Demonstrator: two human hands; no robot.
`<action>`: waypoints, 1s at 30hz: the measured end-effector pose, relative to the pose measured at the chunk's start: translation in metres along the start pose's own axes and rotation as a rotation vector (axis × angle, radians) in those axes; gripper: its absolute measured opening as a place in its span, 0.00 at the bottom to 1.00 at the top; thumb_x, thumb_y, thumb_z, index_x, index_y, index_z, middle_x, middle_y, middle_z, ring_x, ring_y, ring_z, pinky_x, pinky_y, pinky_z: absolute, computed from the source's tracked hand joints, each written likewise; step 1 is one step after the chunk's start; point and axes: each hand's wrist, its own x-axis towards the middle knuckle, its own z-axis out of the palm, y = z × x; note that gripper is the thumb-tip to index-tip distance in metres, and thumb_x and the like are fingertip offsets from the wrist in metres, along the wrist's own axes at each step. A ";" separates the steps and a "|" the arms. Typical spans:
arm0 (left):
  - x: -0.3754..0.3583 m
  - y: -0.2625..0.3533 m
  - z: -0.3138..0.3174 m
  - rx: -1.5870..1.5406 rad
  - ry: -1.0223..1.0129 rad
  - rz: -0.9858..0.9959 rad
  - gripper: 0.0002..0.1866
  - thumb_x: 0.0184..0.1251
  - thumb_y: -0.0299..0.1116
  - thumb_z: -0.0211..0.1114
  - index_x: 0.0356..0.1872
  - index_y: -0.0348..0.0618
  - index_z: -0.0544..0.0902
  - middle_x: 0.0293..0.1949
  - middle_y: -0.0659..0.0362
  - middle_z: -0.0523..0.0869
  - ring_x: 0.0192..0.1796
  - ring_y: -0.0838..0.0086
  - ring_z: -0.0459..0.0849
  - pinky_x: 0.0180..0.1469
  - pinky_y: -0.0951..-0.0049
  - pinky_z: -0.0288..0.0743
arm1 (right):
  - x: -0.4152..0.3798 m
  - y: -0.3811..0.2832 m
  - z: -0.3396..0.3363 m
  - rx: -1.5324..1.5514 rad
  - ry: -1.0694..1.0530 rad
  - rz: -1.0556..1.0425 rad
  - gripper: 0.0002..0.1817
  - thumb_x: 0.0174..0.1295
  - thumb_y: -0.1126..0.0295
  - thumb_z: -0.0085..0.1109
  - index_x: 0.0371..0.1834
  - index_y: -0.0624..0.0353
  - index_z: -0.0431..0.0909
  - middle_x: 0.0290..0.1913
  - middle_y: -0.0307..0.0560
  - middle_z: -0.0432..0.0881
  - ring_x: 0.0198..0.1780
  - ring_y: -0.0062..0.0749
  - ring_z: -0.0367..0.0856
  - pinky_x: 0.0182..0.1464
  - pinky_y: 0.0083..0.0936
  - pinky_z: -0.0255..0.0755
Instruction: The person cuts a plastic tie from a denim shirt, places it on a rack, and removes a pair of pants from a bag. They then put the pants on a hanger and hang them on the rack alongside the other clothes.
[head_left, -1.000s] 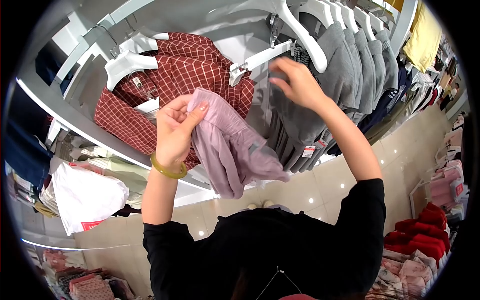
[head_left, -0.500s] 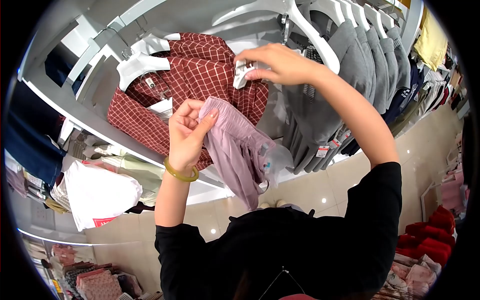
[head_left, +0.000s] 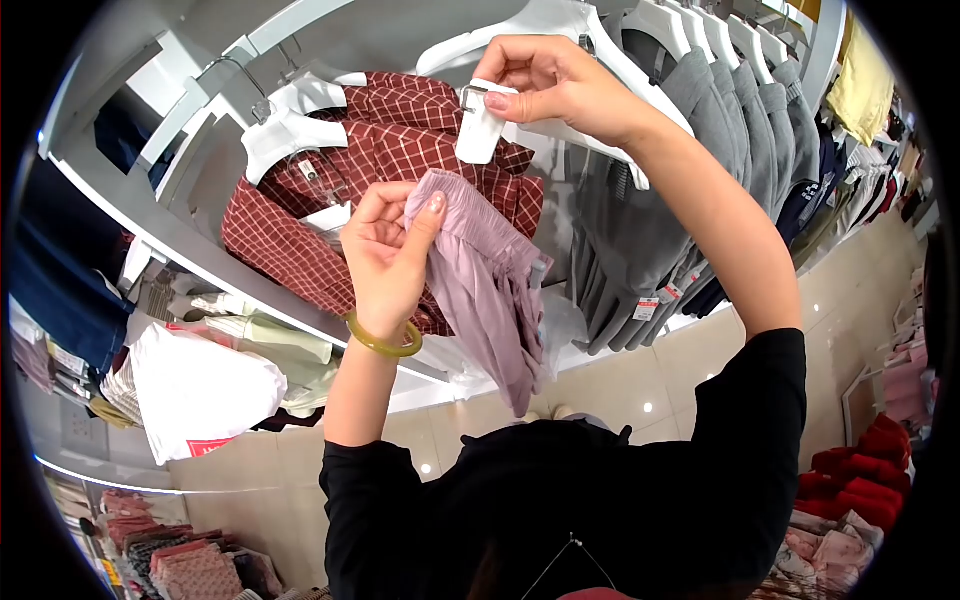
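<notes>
Pinched at its gathered waistband, a pale pink garment [head_left: 480, 260] hangs from my left hand [head_left: 392, 250], which has a yellow-green bangle at the wrist. Up and to the right, my right hand [head_left: 560, 88] grips a small white clip [head_left: 480, 125] with a metal part between thumb and fingers. The clip is apart from the pink garment. Behind both hands hang red checked garments [head_left: 290, 225] on white hangers. A large white hanger [head_left: 450, 52] passes behind my right hand.
Grey garments [head_left: 715, 130] with tags hang at the right, beside a yellow one [head_left: 862, 85]. A white bag [head_left: 200, 385] hangs at the lower left. Folded clothes [head_left: 200, 568] lie at the bottom left, red clothes [head_left: 855, 480] at the lower right. Tiled floor [head_left: 610, 390] shows below.
My right hand has moved slightly up, and the clip has turned so its flat side shows. My left hand and the pink garment have shifted a little to the right.
</notes>
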 end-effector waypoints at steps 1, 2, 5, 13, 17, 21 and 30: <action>0.001 -0.001 0.001 0.009 -0.009 0.021 0.06 0.61 0.19 0.62 0.38 0.33 0.75 0.36 0.56 0.84 0.36 0.83 0.81 0.39 0.85 0.74 | 0.001 -0.002 0.001 0.016 0.021 -0.007 0.08 0.59 0.70 0.60 0.37 0.60 0.74 0.33 0.34 0.79 0.36 0.14 0.74 0.40 0.15 0.66; 0.002 -0.001 0.002 0.007 -0.009 0.023 0.06 0.61 0.19 0.62 0.38 0.33 0.75 0.36 0.56 0.84 0.36 0.83 0.81 0.39 0.85 0.74 | 0.001 -0.003 0.002 0.033 0.043 -0.013 0.08 0.59 0.70 0.61 0.36 0.60 0.74 0.32 0.33 0.79 0.35 0.13 0.73 0.39 0.15 0.65; 0.005 0.000 0.011 -0.010 -0.003 0.084 0.06 0.61 0.18 0.62 0.38 0.33 0.74 0.35 0.56 0.83 0.35 0.84 0.80 0.37 0.86 0.73 | 0.004 -0.012 0.006 0.142 0.088 -0.014 0.07 0.54 0.73 0.65 0.31 0.62 0.78 0.30 0.38 0.80 0.35 0.17 0.77 0.39 0.17 0.69; 0.013 -0.005 0.019 -0.040 0.042 0.164 0.07 0.61 0.17 0.61 0.37 0.34 0.73 0.34 0.57 0.82 0.34 0.86 0.78 0.35 0.88 0.72 | 0.008 -0.004 0.002 0.234 0.150 -0.066 0.05 0.53 0.76 0.65 0.29 0.61 0.78 0.30 0.39 0.81 0.34 0.17 0.78 0.41 0.17 0.70; 0.015 -0.007 0.022 -0.034 0.072 0.196 0.07 0.61 0.17 0.61 0.37 0.35 0.72 0.34 0.58 0.81 0.35 0.87 0.77 0.35 0.88 0.71 | 0.010 0.000 0.002 0.260 0.191 -0.078 0.05 0.52 0.77 0.66 0.29 0.61 0.78 0.30 0.39 0.82 0.33 0.18 0.78 0.40 0.17 0.71; 0.019 -0.009 0.021 0.014 0.081 0.209 0.07 0.62 0.18 0.60 0.37 0.35 0.72 0.32 0.60 0.80 0.33 0.87 0.76 0.36 0.89 0.71 | 0.011 0.002 0.005 0.252 0.192 -0.091 0.06 0.51 0.76 0.66 0.29 0.61 0.78 0.29 0.40 0.82 0.33 0.18 0.78 0.39 0.17 0.71; 0.030 -0.016 0.028 -0.056 0.117 0.352 0.07 0.64 0.22 0.59 0.39 0.39 0.70 0.52 0.53 0.70 0.47 0.80 0.73 0.49 0.79 0.69 | 0.014 0.005 0.008 0.292 0.182 -0.068 0.06 0.51 0.75 0.68 0.29 0.62 0.78 0.29 0.40 0.82 0.33 0.18 0.77 0.39 0.16 0.70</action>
